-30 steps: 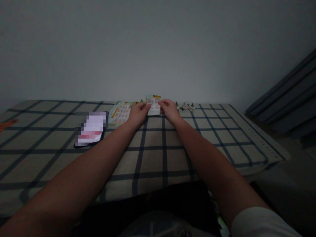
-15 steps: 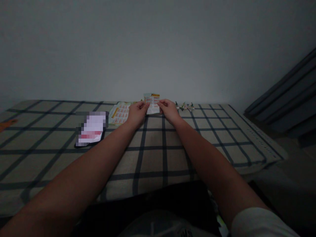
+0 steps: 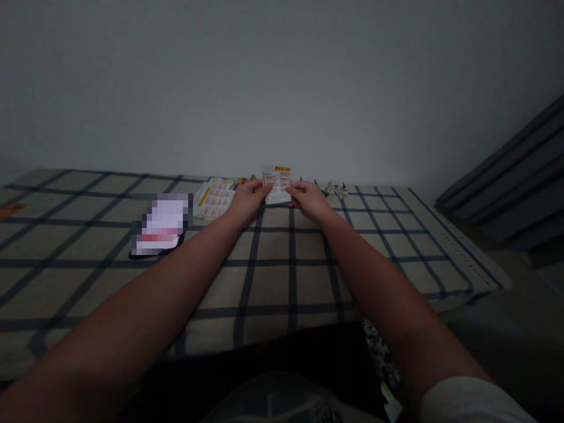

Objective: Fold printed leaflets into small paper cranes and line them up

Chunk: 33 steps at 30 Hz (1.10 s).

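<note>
Between my two hands a small printed paper [image 3: 278, 182], white with red text and a yellow-and-black strip along its top, is held upright above the far side of the table. My left hand [image 3: 249, 200] pinches its left edge, thumb on the printed face. On the right edge my right hand [image 3: 307, 198] grips it the same way, with its other fingers partly hidden behind. Just left of my left hand lie flat printed sheets [image 3: 215, 200] with similar red and yellow print, partly covered by that hand.
A phone [image 3: 162, 226] with a lit, blurred screen lies on the checked tablecloth [image 3: 273, 288] at left. An orange object [image 3: 12, 210] shows at the left edge. Small flower-like decorations [image 3: 335, 190] sit behind my right hand. A wall [image 3: 282, 88] rises behind; a grey curtain [image 3: 511, 182] hangs at right.
Both hands and the paper have shifted slightly right in the view, and the paper stands a little straighter. Both hands keep their hold. The view itself has tilted slightly.
</note>
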Available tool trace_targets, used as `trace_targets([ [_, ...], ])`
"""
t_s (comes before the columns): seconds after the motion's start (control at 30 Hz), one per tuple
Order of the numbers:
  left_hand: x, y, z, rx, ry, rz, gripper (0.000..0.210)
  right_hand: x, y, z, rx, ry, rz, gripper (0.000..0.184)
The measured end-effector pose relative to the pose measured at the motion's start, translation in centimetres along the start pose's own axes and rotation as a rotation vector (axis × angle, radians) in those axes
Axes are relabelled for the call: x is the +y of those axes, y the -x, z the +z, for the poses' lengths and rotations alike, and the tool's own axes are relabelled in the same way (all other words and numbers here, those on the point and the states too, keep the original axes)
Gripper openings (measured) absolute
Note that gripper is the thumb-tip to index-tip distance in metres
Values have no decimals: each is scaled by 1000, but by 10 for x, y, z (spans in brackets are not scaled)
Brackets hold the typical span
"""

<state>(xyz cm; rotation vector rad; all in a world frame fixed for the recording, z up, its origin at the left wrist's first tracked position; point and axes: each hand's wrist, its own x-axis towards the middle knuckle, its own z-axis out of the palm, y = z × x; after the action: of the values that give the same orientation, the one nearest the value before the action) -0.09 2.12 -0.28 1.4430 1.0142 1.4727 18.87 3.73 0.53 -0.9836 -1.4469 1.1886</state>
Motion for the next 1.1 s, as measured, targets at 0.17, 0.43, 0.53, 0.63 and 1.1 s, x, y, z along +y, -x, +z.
trace_targets([
  [0.17,3,2,3,-72,134,-138,42,2,-2,-1,37,-1,-60,9],
  [0.43,-7,-1,2,-36,1,-96,44,0,-1,-7,-51,-59,10,13],
  [0.53,-8,-3,1,-8,-12,-70,42,1,-1,-6,-92,-57,33,9],
  [0.63,-6,-2,0,-22,-24,-63,44,1,-1,-6,-90,-47,31,2],
  [1.1,0,0,2,-6,63,-98,42,0,1,-5,-108,-92,90,10],
])
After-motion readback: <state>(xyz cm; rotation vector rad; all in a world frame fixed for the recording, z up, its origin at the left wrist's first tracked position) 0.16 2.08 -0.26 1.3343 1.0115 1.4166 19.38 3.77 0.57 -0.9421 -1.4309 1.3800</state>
